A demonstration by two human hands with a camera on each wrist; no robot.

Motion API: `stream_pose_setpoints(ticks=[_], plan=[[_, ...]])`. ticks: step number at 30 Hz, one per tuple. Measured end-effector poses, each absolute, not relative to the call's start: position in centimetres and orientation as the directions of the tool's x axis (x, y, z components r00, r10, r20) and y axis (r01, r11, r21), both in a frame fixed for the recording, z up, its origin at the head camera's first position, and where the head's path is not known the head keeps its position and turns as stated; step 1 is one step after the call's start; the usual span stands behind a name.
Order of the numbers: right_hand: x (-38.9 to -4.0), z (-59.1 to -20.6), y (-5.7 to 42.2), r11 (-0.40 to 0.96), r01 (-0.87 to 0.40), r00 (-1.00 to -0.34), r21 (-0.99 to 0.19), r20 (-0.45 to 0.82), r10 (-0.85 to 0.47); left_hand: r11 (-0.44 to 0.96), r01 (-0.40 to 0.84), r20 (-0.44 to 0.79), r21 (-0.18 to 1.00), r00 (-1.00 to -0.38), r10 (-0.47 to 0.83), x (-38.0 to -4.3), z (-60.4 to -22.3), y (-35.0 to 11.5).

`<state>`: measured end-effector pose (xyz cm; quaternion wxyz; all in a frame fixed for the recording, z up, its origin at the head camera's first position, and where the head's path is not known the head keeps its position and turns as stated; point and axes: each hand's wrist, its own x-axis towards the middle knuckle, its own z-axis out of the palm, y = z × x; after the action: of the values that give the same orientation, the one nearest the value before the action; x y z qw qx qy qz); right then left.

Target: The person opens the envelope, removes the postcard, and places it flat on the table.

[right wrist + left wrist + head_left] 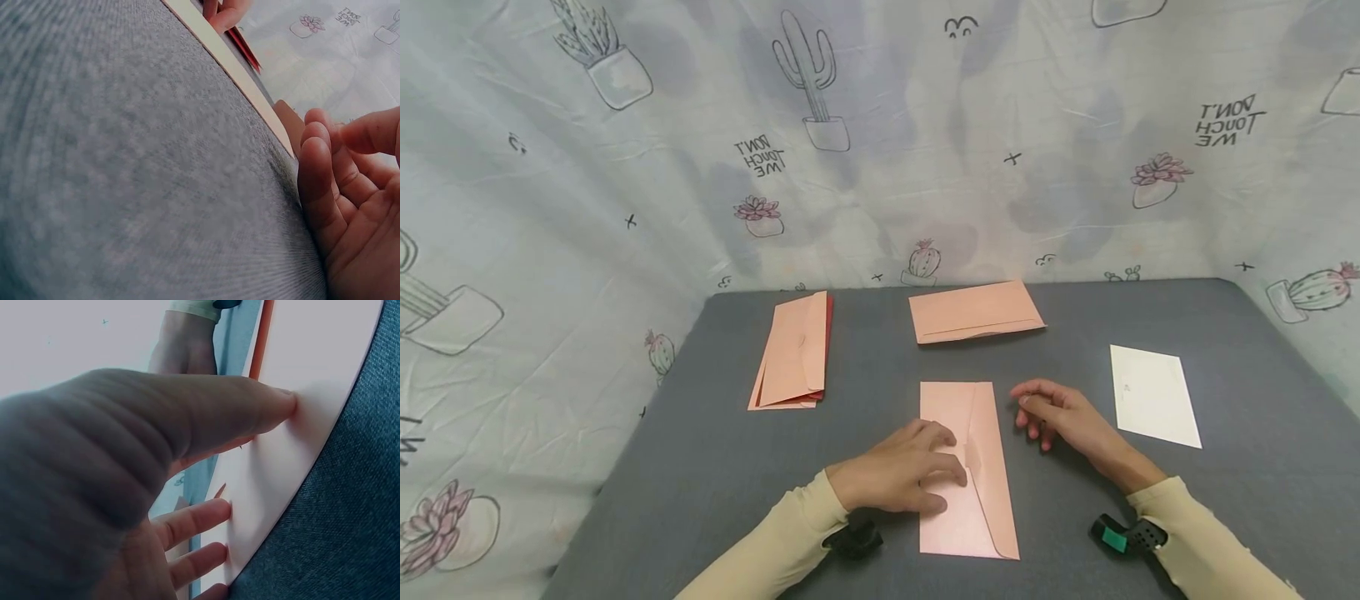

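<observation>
A: Where's the workpiece?
B: Pink paper envelope (988, 483), lower centre of frame. Long flat rectangle, slight sheen, flap seam with a curved edge running down its right half.

A: Hands?
B: Left hand (895, 471) lies over its left side, fingers spread and bent, fingertips and thumb touching the paper, no grip. Right hand (1067, 417) is just right of the envelope's upper part, loosely curled, released, thumb close to the index finger.

A: Around it?
B: Another pink envelope (973, 312) at upper centre, lying crosswise, lower edge slightly bowed. Stack of envelopes (797, 342) left of centre, uneven edges, red showing along the right side. White card (1153, 396) at right, smooth rectangle, small faint mark near its left edge.

A: Surface, backdrop?
B: Grey tabletop (865, 350), fine woven texture in the right wrist view. Whitish creased curtain (925, 83) fills the upper frame, printed with potted cacti and mirrored lettering. Cream sleeves (782, 533) enter at the bottom, dark strapped device (1127, 533) at the right wrist.
</observation>
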<state>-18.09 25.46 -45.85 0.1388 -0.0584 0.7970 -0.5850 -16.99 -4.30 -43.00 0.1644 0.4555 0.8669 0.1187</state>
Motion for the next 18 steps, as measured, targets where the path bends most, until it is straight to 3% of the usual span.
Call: stream_pose_setpoints(ticks=[8,18], plan=[[-17.9,-45.9,24.9,0.359,0.028,-0.965,-0.933,-0.12,-0.235,0.545,0.756,-0.165,0.362,-0.524,0.836,-17.2,-42.9,-4.4],[-16.4,-45.8,22.3,0.675,-0.204,-0.966,-0.709,0.036,-0.254,0.564,0.733,-0.177,0.381,-0.541,0.822,-17.3,-43.0,-4.3]])
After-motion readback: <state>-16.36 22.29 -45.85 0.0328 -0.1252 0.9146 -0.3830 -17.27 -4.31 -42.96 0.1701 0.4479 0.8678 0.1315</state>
